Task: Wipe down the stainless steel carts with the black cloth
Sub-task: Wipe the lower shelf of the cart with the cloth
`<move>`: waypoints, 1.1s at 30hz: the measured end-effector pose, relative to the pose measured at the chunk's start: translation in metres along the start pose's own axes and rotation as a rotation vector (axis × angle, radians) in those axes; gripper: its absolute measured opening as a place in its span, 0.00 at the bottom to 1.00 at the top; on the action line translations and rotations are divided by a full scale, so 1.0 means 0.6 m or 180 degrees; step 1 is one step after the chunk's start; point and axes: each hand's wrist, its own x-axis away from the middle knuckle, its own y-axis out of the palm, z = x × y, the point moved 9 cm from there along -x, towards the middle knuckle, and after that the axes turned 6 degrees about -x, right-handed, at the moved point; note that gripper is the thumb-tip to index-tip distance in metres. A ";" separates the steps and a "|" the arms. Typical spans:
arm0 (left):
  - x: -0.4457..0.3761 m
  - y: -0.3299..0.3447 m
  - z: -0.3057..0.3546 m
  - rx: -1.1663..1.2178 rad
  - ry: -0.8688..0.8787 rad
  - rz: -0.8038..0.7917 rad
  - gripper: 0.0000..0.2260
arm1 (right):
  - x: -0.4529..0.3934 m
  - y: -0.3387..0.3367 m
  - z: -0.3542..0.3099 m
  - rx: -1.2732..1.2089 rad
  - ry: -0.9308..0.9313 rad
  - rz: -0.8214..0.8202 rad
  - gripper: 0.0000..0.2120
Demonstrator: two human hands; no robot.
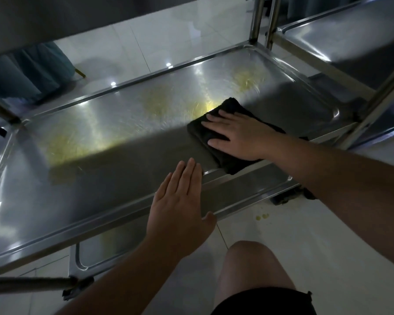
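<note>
Right hand: your right hand (241, 135) lies flat on the black cloth (216, 142), fingers straight and spread, palm pressing down; nothing is curled round the fabric.
Black cloth: folded into a thick pad, it sits on the cart shelf (100, 160) towards the right end, its near end lying over the shelf's front rim.
Left hand: your left hand (180, 205) is flat with fingers straight and together, fingertips over the shelf just inside the front rim and the thumb out beyond the rim; it holds nothing, and whether it touches the steel I cannot tell.
Cart shelf: a shallow stainless tray with a raised rim; yellowish smears (162, 103) show on the far half, and the near half lies in shadow.
Upper shelf: part of another shelf (21, 19) of the same cart crosses the top left corner of the view.
Second cart: a second stainless cart (350, 39) stands just beside the right end, its upright posts (255, 19) near the shelf's far right corner.
Floor: pale tiles (305, 235), with a few yellow drops (262, 215) in front of the shelf's right end.
Your leg: a bare knee (250, 264) and dark shorts (264, 301) show at the bottom.
</note>
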 end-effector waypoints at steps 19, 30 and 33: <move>-0.001 -0.005 0.003 0.0367 0.0022 -0.0032 0.47 | -0.035 -0.009 0.012 0.0001 0.0827 0.0222 0.36; 0.044 -0.017 -0.092 0.0597 0.0092 -0.0145 0.48 | -0.004 -0.026 0.063 -0.0180 0.1915 0.0586 0.33; 0.127 0.008 -0.203 0.0227 -0.0577 -0.0115 0.49 | -0.008 -0.018 0.055 -0.0228 0.2266 0.0541 0.33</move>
